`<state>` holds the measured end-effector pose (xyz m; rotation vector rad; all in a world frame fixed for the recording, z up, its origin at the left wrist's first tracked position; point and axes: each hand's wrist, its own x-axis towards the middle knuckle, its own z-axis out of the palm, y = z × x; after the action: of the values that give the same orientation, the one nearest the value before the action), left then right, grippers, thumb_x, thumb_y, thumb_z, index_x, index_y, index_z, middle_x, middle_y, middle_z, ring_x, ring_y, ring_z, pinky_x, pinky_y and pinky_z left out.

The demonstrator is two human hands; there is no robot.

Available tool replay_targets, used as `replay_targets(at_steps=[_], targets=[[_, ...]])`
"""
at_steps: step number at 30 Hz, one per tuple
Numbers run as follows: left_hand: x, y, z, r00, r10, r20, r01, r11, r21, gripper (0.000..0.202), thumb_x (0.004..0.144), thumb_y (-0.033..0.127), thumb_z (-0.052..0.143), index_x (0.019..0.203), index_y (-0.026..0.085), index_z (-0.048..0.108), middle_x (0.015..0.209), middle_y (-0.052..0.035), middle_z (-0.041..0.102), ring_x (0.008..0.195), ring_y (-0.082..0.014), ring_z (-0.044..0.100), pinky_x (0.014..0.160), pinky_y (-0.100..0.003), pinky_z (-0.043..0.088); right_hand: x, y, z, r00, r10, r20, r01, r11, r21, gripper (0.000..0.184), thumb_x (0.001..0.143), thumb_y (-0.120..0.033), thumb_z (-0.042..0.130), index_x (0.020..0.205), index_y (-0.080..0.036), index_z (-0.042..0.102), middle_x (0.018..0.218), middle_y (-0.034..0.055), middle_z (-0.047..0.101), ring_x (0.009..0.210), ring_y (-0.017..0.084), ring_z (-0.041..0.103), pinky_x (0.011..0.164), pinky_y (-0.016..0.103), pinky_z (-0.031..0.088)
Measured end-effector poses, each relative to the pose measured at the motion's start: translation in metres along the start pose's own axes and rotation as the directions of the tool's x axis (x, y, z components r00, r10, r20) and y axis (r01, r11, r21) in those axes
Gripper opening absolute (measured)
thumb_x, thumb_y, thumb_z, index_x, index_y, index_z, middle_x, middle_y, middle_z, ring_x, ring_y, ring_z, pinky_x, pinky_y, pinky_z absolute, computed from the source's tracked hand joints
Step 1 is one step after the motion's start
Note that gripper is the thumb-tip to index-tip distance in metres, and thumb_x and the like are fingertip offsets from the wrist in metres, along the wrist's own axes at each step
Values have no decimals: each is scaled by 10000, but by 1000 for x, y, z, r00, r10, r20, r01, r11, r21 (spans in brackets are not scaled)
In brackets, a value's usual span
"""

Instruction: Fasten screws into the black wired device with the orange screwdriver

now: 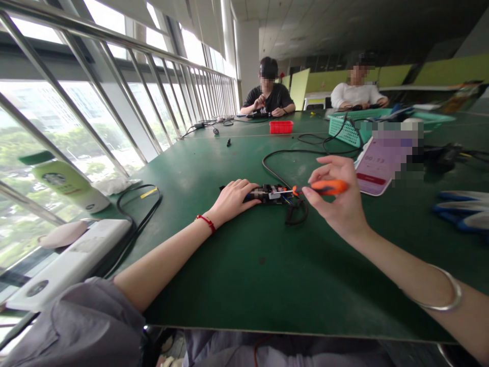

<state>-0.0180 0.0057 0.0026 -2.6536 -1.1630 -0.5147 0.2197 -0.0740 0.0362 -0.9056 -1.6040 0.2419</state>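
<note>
One green bench, spreading across the whole width, is carrying the goods. One metal railing is running along its left side. Two co-workers are sitting at the far end: a person in a black top and a person in a white top. One teal basket, openwork, is standing at the far right. One white casing is lying at the near left, with one green-capped bottle leaning beyond it. One phone, screen lit, is standing tilted near the basket; blue-and-white gloves are lying at the right edge. Hands, two: the left hand is closing over the dark body of the opened device, fingers on the far side, thumb on the near; the right hand is pinching the screwdriver between thumb and fingers. One opened device, wires exposed, is lying mid-bench under the left hand. One red tray is sitting farther back. One orange-handled screwdriver is pointing leftward, its shaft reaching over the device; tip contact is remaining unclear.
</note>
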Motion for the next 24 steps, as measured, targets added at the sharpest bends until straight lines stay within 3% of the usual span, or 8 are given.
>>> replay_targets(at_steps=[4, 8, 10, 14, 16, 19, 24], targets=[[0, -1, 1, 1000, 3, -3, -3, 1000, 4, 428, 884, 484, 459, 1176, 182, 537, 1050, -78, 591, 948, -223, 546, 844, -336, 411, 0, 2, -1, 995, 98, 11, -97, 994, -59, 108, 768, -302, 617, 828, -232, 560, 675, -20, 543, 511, 113, 509, 546, 293, 437], [0, -1, 2, 1000, 3, 1, -3, 1000, 11, 426, 885, 485, 458, 1177, 185, 535, 1050, -76, 596, 950, -223, 551, 846, -337, 414, -1, 8, 2, 997, 52, -51, -47, 995, 86, 310, 702, -222, 666, 964, -249, 502, 789, -11, 538, 586, 124, 537, 567, 289, 460], [0, -2, 2, 1000, 1, 4, -1, 1000, 4, 422, 889, 485, 448, 1176, 188, 534, 1049, -75, 597, 952, -223, 553, 845, -339, 418, -1, 9, 2, 996, 69, -55, -64, 994, 87, 353, 700, -240, 679, 988, -256, 477, 719, -26, 533, 569, 132, 531, 516, 280, 438], [0, -3, 4, 1000, -4, 14, 4, 1000, -12, 432, 891, 494, 439, 1177, 185, 534, 1054, -76, 598, 961, -224, 557, 847, -342, 425, 2, 6, -2, 994, 97, 58, -95, 994, -51, 82, 785, -281, 601, 751, -231, 546, 526, -42, 500, 472, 117, 464, 475, 275, 376], [0, -3, 4, 1000, -5, 14, 6, 1000, -14, 437, 890, 498, 439, 1177, 183, 534, 1063, -75, 598, 966, -226, 558, 852, -343, 427, 3, 6, -5, 997, 50, 55, -44, 993, -106, 178, 791, -240, 580, 620, -216, 535, 551, -21, 538, 511, 118, 480, 499, 274, 374], [0, -2, 3, 1000, -8, 20, 9, 1000, -19, 435, 892, 495, 438, 1182, 185, 532, 1077, -71, 599, 968, -225, 561, 856, -344, 428, 4, 9, -9, 1000, 7, -20, -9, 993, -118, 220, 785, -187, 558, 571, -213, 516, 540, -16, 528, 536, 123, 487, 518, 273, 377], [0, -1, 1, 999, -22, 33, 23, 999, -33, 438, 891, 493, 439, 1191, 187, 530, 1081, -76, 600, 972, -228, 566, 855, -348, 431, 6, 15, -11, 996, 74, -44, -78, 993, -89, 193, 790, -222, 569, 601, -210, 533, 517, -27, 495, 464, 104, 443, 454, 261, 340]])
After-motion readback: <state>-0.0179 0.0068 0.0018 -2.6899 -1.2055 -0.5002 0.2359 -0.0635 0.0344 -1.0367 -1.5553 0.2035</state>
